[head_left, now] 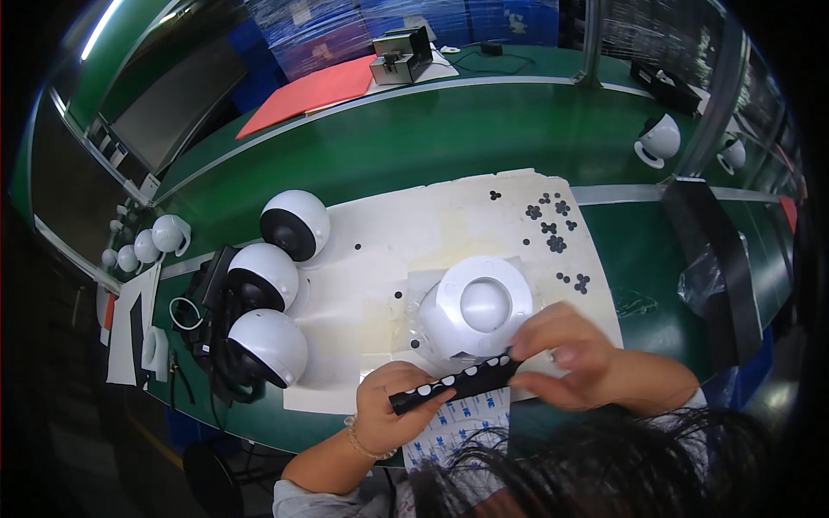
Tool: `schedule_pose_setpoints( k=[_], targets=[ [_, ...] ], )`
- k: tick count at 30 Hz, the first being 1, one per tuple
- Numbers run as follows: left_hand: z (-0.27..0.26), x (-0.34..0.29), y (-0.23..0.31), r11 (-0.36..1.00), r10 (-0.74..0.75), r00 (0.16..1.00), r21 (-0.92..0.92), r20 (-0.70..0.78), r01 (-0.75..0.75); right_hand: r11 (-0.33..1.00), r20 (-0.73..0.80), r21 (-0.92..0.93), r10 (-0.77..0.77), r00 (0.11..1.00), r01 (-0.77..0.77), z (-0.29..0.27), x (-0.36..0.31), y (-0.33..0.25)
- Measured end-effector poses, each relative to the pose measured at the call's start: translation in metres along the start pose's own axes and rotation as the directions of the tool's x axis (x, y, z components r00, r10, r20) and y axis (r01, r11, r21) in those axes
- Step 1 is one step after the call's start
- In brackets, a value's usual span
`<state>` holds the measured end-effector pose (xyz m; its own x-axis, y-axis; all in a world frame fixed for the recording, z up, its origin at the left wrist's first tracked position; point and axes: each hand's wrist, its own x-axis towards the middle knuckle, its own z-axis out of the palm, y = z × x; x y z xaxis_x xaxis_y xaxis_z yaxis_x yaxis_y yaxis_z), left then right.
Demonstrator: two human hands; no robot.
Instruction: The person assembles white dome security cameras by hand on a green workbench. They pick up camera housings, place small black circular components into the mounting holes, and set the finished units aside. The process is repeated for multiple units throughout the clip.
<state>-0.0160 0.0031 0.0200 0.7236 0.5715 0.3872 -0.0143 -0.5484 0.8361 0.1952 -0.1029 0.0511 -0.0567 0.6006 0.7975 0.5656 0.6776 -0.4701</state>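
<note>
My left hand (395, 399), with a beaded bracelet at its wrist, is closed on a black strip (466, 380) with white round spots, which looks like a rolled sheet of adhesive pads. Around the strip's right end are the bent fingers of my right hand (566, 358); they are blurred, and whether they grip anything is unclear. Just beyond both hands, a white round device (446, 306) lies on the cardboard sheet (354, 328), its ring-shaped base facing up. Below the strip hangs a white printed backing sheet (462, 427).
Three white ball-shaped devices with black fronts (296, 226) stand at the left beside black cables (233, 367). Small black round pads (557, 244) are scattered at the right of the cardboard. A long black bar (712, 259) borders the right side. Red sheets (319, 91) lie at the back.
</note>
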Motion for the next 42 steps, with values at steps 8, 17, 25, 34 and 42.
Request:
schedule_pose_setpoints(
  k=[8, 17, 25, 34, 42],
  targets=[
    [0.003, -0.001, -0.001, 0.997, 0.052, 0.998, 0.049, 0.030, -0.053, 0.993, 0.349, 0.068, -0.114, 0.930, 0.097, 0.001, 0.005, -0.009],
    [0.004, 0.007, -0.006, 0.889, 0.362, 0.913, 0.226, 0.189, -0.399, 0.909, -0.003, 0.248, 0.348, 0.937, -0.337, -0.006, 0.034, 0.025],
    [-0.003, 0.006, -0.002, 0.862, 0.349, 0.906, 0.297, 0.240, -0.411, 0.846, 0.151, 0.284, 0.424, 0.893, -0.451, -0.010, 0.032, 0.041],
    [-0.002, 0.004, -0.004, 0.854, 0.364, 0.905, 0.310, 0.221, -0.419, 0.930, 0.134, -0.219, 0.329, 0.935, -0.295, -0.006, 0.034, 0.027],
    [-0.005, 0.003, -0.002, 0.843, 0.365, 0.896, 0.318, 0.252, -0.433, 0.910, 0.081, -0.415, 0.028, 0.996, 0.008, -0.008, 0.040, 0.015]
  ],
)
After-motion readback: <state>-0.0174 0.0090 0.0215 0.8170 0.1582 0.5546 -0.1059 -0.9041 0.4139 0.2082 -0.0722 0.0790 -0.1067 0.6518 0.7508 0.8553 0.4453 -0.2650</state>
